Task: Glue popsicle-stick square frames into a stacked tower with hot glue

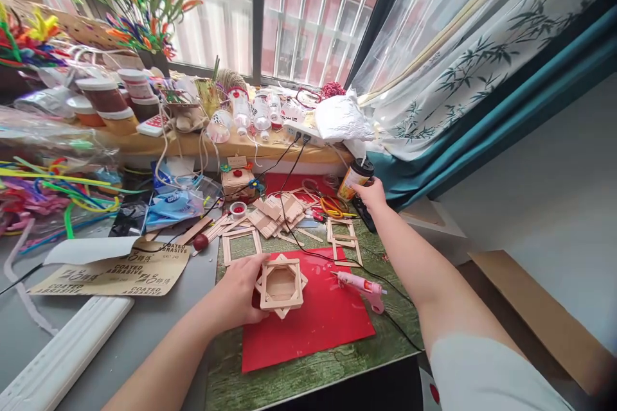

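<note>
My left hand (243,289) grips the left side of a small wooden stick box (283,286), made of square frames stacked at turned angles, over a red sheet (313,324). Reaching to the back right, my right hand (371,194) is closed on a cup (354,180) with a black lid and a straw. A pink glue gun (362,289) lies on the right part of the red sheet, its black cable running off to the right. Two open square stick frames (243,245) (346,242) rest behind the sheet.
Loose wooden sticks (279,213) and orange-handled scissors (335,207) lie behind the red sheet. Sandpaper (159,270) is at the left. A black cable crosses the work area. Bottles (260,114), jars (103,97) and a power strip (303,133) line the sill.
</note>
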Motion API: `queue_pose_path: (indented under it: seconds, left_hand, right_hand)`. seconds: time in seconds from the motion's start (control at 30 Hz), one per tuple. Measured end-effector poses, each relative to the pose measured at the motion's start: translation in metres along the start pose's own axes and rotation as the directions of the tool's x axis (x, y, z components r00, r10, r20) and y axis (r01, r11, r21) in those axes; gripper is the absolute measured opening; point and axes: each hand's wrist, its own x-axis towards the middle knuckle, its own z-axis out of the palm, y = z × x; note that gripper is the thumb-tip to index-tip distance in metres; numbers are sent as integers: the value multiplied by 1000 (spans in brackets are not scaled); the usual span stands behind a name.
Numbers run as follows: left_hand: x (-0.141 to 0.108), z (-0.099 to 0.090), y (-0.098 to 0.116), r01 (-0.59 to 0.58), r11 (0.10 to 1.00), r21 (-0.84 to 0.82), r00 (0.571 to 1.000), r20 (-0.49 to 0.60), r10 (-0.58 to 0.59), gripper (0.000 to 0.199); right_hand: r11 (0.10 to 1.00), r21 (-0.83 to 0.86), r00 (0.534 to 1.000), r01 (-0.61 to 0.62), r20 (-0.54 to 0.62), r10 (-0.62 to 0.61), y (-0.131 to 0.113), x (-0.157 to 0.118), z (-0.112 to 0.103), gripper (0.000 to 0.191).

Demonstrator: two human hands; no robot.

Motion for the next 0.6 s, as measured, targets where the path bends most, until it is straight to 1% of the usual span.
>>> queue_pose_path:
  seconds: [0.13,0.2,0.27,0.37,0.43,0.53,0.6]
  left_hand:
    - [0,1,-2,22,1000,0,1000,7,-22,108]
    - [0,1,-4,36,999,-4,999,13,-36,108]
    - [0,2,-5,42,999,-9,999,14,-42,111]
    - [1,3,-6,44,999,-8,999,19,-44,112]
    - [1,3,-6,46,999,-1,999,26,-46,111]
    - [2,1,-5,45,999,19,998,35,-46,112]
    - [1,0,-4,40,999,33,998,47,-42,115]
  right_hand:
    - [1000,0,999,3,-34,-3,4,16,21,59]
    - [1000,-4,998,2,-66,-2,9,20,27,57]
    - [1000,-9,995,1,-101,-2,12,21,28,58]
    - [1000,-10,990,10,-143,-11,12,16,24,62]
    - [999,7,986,34,-165,-32,6,11,20,63]
    - [985,108,975,136,-189,-114,-12,-2,8,64]
    - [953,208,967,222,-173,-187,-31,-18,-8,65]
